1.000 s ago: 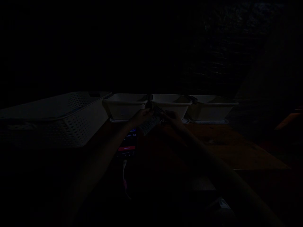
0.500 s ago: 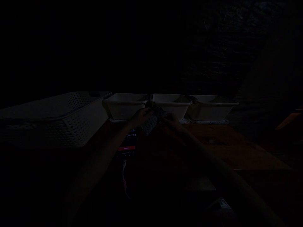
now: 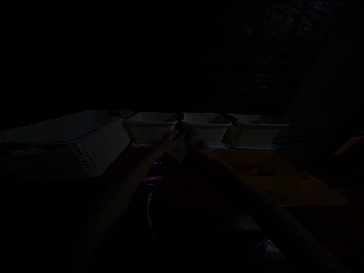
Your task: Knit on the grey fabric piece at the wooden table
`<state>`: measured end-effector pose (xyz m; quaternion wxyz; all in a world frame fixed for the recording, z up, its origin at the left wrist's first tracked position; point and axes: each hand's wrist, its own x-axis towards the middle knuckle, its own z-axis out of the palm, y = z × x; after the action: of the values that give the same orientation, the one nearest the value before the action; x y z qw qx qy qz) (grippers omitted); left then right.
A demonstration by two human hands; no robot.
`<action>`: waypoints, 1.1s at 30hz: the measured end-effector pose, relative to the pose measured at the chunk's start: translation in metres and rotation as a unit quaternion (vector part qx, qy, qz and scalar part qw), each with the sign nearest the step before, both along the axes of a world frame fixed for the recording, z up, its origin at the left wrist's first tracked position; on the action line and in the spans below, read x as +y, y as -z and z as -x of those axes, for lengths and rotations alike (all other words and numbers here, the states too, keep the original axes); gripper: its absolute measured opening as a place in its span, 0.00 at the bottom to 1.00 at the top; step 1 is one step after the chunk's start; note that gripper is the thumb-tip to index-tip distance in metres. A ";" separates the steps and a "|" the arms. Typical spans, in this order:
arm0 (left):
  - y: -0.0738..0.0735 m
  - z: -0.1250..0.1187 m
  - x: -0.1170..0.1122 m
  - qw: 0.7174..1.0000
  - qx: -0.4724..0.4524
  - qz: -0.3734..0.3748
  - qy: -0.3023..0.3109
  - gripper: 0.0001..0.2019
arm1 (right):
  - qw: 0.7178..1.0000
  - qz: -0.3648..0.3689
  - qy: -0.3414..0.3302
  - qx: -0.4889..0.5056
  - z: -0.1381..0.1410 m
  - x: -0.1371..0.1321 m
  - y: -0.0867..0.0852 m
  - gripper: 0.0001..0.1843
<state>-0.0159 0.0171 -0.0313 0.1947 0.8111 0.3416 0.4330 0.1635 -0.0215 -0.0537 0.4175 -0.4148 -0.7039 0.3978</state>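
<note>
The scene is very dark. A small patterned piece of cloth, grey with a dotted or checked look, hangs between my hands in front of the middle white tub. My left hand is closed on its left side. My right hand is closed at its lower right edge. The fingertips are hard to make out in the gloom. Below my left hand a lit phone shows digits and a red bar.
Three white tubs stand in a row at the back: a left tub, a middle tub and a right tub. A large perforated white basket is at far left. A white cable runs from the phone across the wooden table.
My right hand has moved slightly down and left with the cloth's edge. The cloth now shows more of its patterned face between the hands. My left hand has barely moved.
</note>
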 end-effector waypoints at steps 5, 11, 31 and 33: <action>-0.004 0.002 -0.004 1.000 0.016 0.005 -0.006 0.17 | 1.000 -0.012 -0.017 0.009 -0.004 0.007 0.003 0.27; -0.009 0.000 -0.010 1.000 -0.002 0.007 -0.020 0.15 | 1.000 -0.018 -0.006 0.004 -0.003 0.001 -0.004 0.28; -0.008 0.002 -0.003 0.997 -0.055 -0.010 -0.047 0.14 | 0.999 -0.016 -0.041 -0.020 0.001 -0.011 -0.010 0.27; -0.007 0.003 0.000 0.997 -0.055 -0.019 -0.045 0.15 | 0.999 0.001 -0.049 -0.006 0.003 -0.017 -0.012 0.27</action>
<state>-0.0186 0.0167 -0.0245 0.1784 0.7736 0.3585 0.4911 0.1602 -0.0380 -0.0415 0.3930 -0.3828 -0.7255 0.4155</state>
